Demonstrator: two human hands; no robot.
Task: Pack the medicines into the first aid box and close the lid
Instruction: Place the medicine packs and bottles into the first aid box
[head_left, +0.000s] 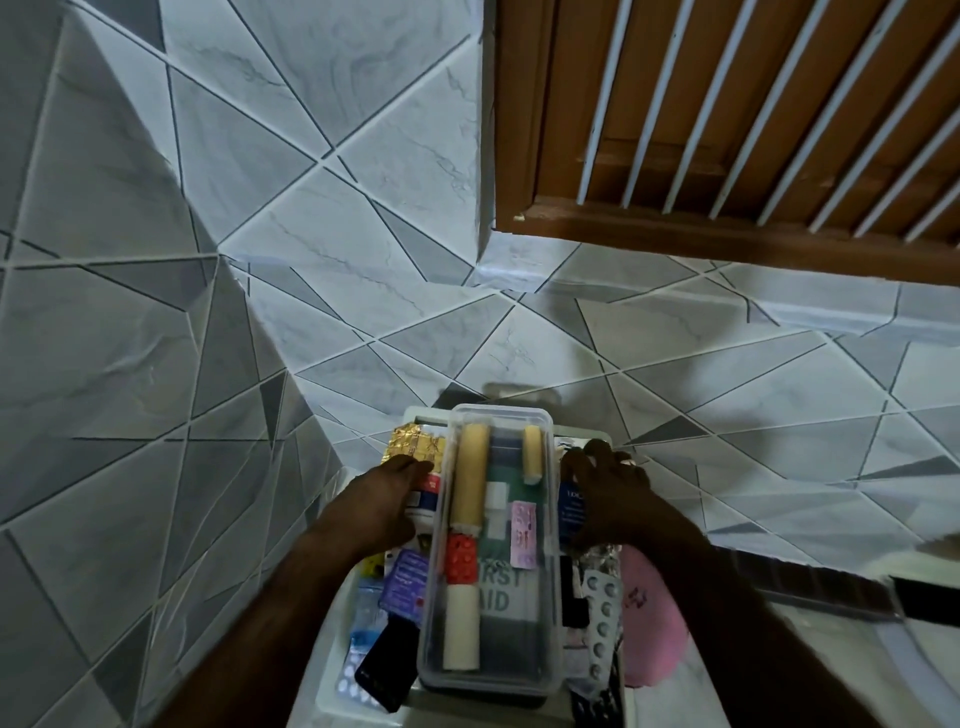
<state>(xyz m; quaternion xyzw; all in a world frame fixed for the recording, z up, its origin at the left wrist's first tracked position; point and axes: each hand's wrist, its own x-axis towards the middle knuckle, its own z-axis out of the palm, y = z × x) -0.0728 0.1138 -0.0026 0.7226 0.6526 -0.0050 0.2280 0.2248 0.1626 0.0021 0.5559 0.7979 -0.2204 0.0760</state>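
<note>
The white first aid box (332, 691) lies open at the bottom centre, packed with medicines. A gold blister pack (415, 447), a purple sachet (405, 577), a silver pill strip (602, 623) and a black packet (384, 670) show around its edges. A clear tray (540, 644) sits over the middle and holds a beige bandage roll (470, 478), a red strip (461, 558) and a white roll (461, 623). My left hand (387, 501) presses against the tray's left side. My right hand (608, 493) clasps its right side, over a blue carton (569, 512).
Grey and white tiles cover the floor and the wall on the left. A wooden louvred door (727, 114) stands at the top right. A pink object (652, 623) lies right of the box, and a dark strip (810, 587) runs further to the right.
</note>
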